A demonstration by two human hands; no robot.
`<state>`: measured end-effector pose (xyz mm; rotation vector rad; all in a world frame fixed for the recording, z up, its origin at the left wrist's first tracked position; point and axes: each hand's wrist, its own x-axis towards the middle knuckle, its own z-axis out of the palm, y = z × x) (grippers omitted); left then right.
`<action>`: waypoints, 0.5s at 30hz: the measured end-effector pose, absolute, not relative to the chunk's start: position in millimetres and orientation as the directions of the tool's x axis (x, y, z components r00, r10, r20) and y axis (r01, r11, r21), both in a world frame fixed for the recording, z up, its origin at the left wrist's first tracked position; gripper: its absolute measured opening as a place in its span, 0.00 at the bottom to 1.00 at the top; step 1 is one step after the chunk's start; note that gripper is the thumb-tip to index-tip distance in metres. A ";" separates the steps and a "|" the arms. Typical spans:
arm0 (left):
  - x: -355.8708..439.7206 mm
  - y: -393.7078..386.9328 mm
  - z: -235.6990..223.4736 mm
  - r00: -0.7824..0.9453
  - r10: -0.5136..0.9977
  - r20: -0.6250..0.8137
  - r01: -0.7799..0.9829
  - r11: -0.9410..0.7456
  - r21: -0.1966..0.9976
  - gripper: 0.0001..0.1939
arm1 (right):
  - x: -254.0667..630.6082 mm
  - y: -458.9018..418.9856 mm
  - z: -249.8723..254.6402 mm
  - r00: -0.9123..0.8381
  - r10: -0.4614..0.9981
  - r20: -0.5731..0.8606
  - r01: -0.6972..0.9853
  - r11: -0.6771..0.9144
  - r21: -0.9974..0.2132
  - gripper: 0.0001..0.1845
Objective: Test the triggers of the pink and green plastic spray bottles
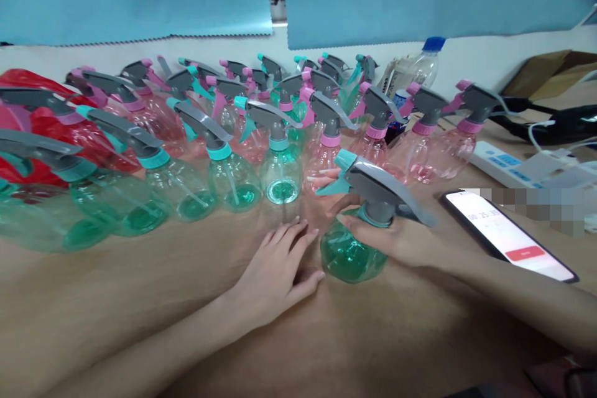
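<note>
A clear green spray bottle (352, 255) with a grey and turquoise trigger head stands on the table, upright or nearly so. My right hand (387, 233) is wrapped around its upper body just under the collar, partly hiding it. Flat on the tabletop to its left lies my left hand (282, 261), fingers stretched forward, holding nothing. Just beyond the left fingertips is another green spray bottle (281, 171), and a pink spray bottle (324, 155) stands beside it, behind the held one.
Several more green (233, 180) and pink spray bottles (424, 149) crowd the back and left. On the right lie a phone (508, 233) with a running timer and a white power strip (504, 165). A blue-capped plastic bottle (422, 65) and a cardboard box (541, 78) are behind.
</note>
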<state>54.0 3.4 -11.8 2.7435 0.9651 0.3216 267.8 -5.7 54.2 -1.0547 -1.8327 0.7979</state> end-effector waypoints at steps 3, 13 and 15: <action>55.3 2.8 -11.2 0.744 0.651 0.150 0.582 -0.743 0.331 0.31 | 267.8 -3.2 51.9 -0.327 0.877 0.353 0.293 0.449 -0.844 0.23; 47.4 -19.3 6.0 0.648 0.735 0.200 0.512 -0.614 0.600 0.39 | 242.9 -4.9 47.8 -0.367 0.873 0.320 0.186 0.406 -0.895 0.26; 39.1 -24.8 11.4 0.627 0.751 0.207 0.502 -0.592 0.630 0.37 | 229.2 -4.6 47.8 -0.409 0.849 0.335 0.171 0.431 -0.886 0.25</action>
